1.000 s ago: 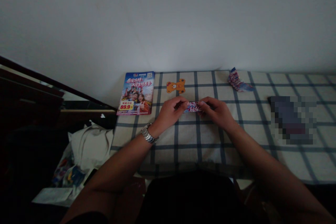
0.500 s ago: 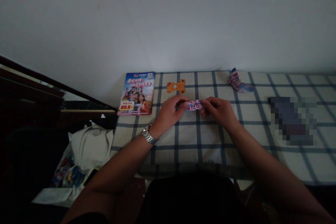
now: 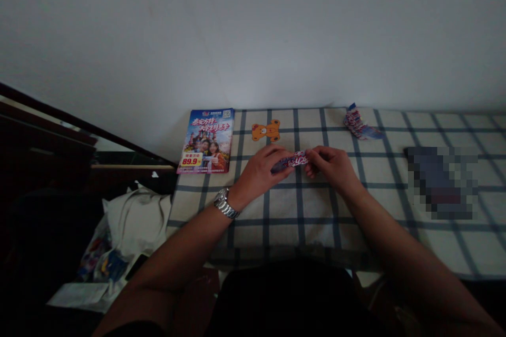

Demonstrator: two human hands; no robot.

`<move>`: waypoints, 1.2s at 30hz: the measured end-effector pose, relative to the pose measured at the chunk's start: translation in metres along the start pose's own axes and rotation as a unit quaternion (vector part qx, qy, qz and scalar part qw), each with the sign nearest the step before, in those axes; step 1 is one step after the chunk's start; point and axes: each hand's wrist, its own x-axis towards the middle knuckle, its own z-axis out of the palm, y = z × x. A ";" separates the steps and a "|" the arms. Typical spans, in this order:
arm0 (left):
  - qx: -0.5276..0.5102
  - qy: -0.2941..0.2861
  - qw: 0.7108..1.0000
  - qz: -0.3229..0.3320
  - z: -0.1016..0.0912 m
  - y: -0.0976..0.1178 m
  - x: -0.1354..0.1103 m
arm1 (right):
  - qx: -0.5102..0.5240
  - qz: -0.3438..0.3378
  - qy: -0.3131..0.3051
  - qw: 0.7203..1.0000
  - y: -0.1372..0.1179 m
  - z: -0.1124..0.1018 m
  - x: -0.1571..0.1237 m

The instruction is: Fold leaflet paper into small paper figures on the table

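Note:
Between my two hands is a small folded paper strip (image 3: 299, 158), printed in blue, red and white. My left hand (image 3: 259, 171), with a metal watch on its wrist, is closed round the strip's left end, fingers and thumb on either side. The other end is pinched between the thumb and fingers of my right hand (image 3: 332, 167). Left of my hands lie printed flyers (image 3: 207, 142) in a flat pile, apart from both. Beyond my right hand, near the wall, rests a pleated paper piece (image 3: 358, 125) in similar colours.
A checked cloth (image 3: 276, 218) covers the surface along the wall (image 3: 253, 37). A bear-shaped picture (image 3: 266, 130) lies on it behind my left hand. To the right is a dark, blurred-out object (image 3: 438, 181). Down at the left sits a white bag (image 3: 136, 216).
My left hand has moved slightly right and closed further over the strip, which now shows a narrower, tilted face. My right hand keeps its pinch almost in place.

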 end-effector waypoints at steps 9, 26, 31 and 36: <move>-0.005 0.027 1.000 -0.011 0.001 0.000 0.002 | 0.007 -0.006 -0.036 0.999 0.003 0.000 0.000; -0.064 0.037 0.996 -0.042 0.002 -0.001 0.001 | -0.071 -0.114 -0.029 0.991 0.010 -0.001 0.000; -0.017 0.100 0.993 -0.056 0.002 -0.002 0.000 | -0.020 -0.103 0.030 0.994 0.013 0.002 -0.002; 0.014 0.124 0.991 -0.048 0.000 0.001 0.000 | -0.003 -0.085 0.006 0.996 0.011 0.006 -0.006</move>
